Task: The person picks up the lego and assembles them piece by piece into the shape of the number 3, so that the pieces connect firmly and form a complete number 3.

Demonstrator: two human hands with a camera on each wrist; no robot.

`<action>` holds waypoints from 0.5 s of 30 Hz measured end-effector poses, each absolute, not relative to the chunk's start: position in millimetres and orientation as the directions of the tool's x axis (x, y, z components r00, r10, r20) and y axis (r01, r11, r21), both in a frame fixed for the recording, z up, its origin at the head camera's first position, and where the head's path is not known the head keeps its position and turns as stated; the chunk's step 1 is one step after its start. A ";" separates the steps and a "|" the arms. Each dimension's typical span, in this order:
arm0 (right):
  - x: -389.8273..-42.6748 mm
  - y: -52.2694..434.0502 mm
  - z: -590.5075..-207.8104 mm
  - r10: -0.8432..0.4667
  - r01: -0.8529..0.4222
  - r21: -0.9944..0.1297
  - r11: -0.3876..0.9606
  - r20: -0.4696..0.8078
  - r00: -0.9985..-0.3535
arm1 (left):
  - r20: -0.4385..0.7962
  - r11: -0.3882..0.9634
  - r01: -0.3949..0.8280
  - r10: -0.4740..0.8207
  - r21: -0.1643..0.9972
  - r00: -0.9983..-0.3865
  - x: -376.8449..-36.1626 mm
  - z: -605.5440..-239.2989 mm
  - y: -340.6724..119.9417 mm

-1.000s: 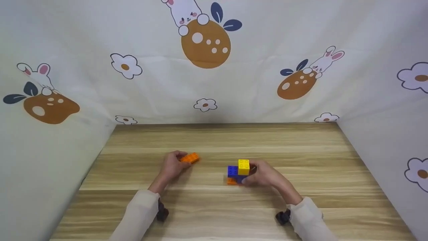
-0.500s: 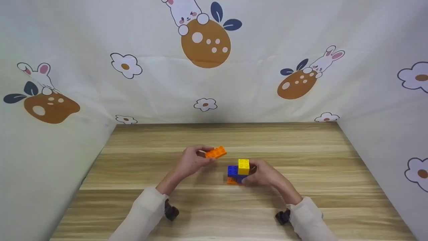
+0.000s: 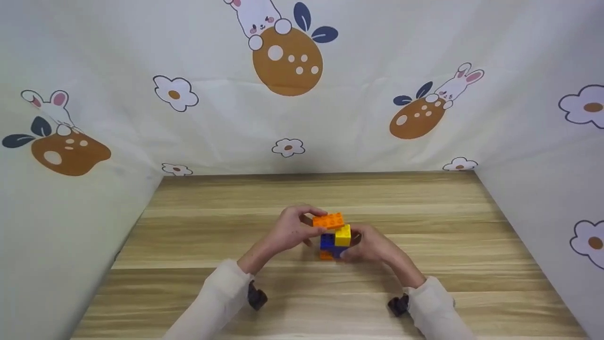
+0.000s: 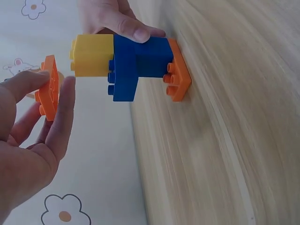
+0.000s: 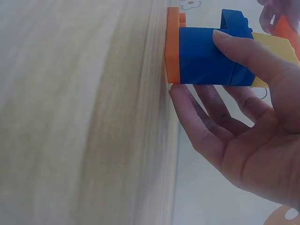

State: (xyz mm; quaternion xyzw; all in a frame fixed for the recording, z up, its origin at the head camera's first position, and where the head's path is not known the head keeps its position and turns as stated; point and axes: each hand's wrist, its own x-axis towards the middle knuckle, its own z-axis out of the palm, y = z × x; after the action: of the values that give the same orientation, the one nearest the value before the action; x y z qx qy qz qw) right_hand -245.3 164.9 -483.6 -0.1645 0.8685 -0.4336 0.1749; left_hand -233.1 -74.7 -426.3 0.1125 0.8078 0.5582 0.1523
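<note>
A flat orange building brick is pinched between the thumb and fingers of my left hand. It hovers just above a yellow brick, and the left wrist view shows a gap between the two. That yellow brick tops a stack standing on the table: below it come two blue bricks, the upper one jutting to the side, then a flat orange base brick. From the right side, my right hand grips the stack, its thumb on the blue bricks in the right wrist view.
The wooden table spreads around the stack. A pale cloth printed with rabbits and flowers rises behind it and on both sides. A small black device is strapped at each wrist.
My left hand has carried the flat orange brick rightward from the left of the table to above the stack. The right hand has kept its grip on the stack in place.
</note>
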 end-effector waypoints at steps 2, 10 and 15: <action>-244.9 165.0 -483.7 -0.452 -0.154 -0.816 0.558 -0.143 -0.880 | -0.117 0.356 0.020 0.359 0.934 -0.926 -232.6 -427.5 -73.3; -244.6 166.0 -485.0 -0.497 -0.229 -0.822 0.521 -0.074 -0.865 | -0.115 0.355 0.033 0.388 0.934 -0.915 -230.7 -433.6 -70.1; -244.6 165.1 -484.5 -0.488 -0.205 -0.825 0.527 -0.096 -0.868 | -0.144 0.359 0.002 0.379 0.933 -0.914 -231.2 -435.4 -68.0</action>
State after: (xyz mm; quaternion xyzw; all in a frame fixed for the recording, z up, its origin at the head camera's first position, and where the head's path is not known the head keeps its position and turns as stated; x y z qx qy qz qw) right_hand -244.6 165.1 -484.5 -0.2014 0.8591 -0.4426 0.1599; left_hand -231.2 -68.0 -435.4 0.1180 0.8066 0.5536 0.1704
